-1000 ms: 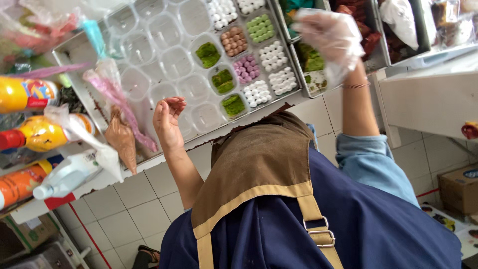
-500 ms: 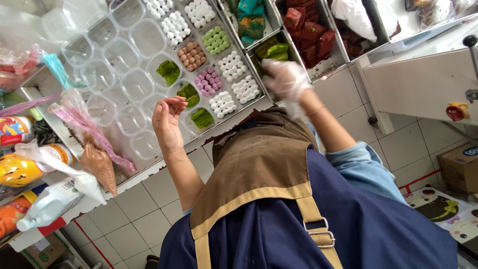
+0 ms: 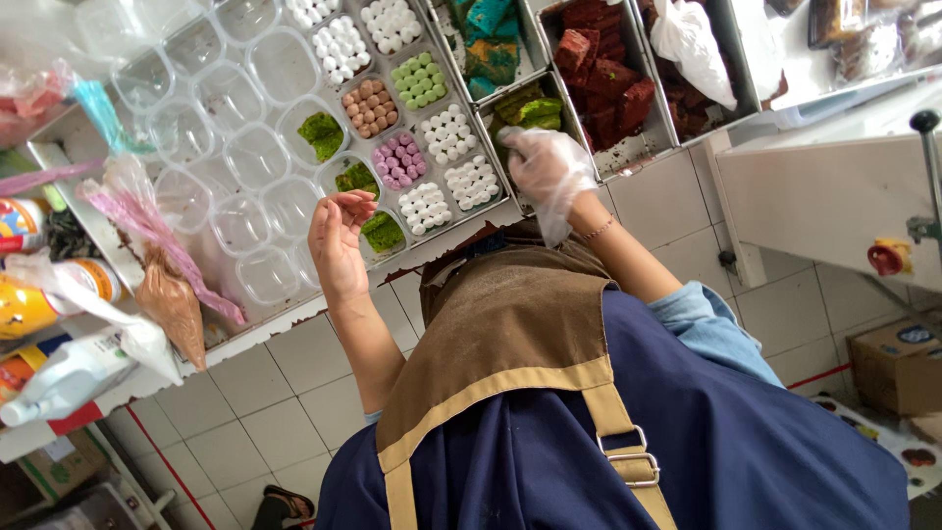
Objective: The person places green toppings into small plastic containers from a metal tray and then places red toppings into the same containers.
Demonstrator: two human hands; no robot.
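My bare left hand (image 3: pixel 339 240) hovers palm up, fingers loosely curled, over the near edge of a metal tray (image 3: pixel 59 157) of clear plastic cups. Nothing shows in that hand. Some cups hold green cake crumbs (image 3: pixel 321 131), others small white balls (image 3: pixel 449 132), pink balls (image 3: pixel 397 162) or brown balls (image 3: pixel 368 106). My right hand (image 3: pixel 547 169) wears a thin clear glove and rests at the near end of a pan of green cake (image 3: pixel 527 106). Its fingers curl downward, so whether they grip anything is hidden.
Pans of teal cake (image 3: pixel 488 39) and red-brown cake (image 3: pixel 603 69) sit behind. A pink piping bag (image 3: pixel 157 231), a brown piping bag (image 3: pixel 172 304) and bottles (image 3: pixel 29 304) lie at the left. A white machine (image 3: pixel 824 196) stands at the right, with a cardboard box (image 3: pixel 898 363) on the floor.
My gloved right hand has come down from the far pans to the green cake pan. My left hand stayed near the tray's edge, its fingers uncurling slightly. The view has shifted.
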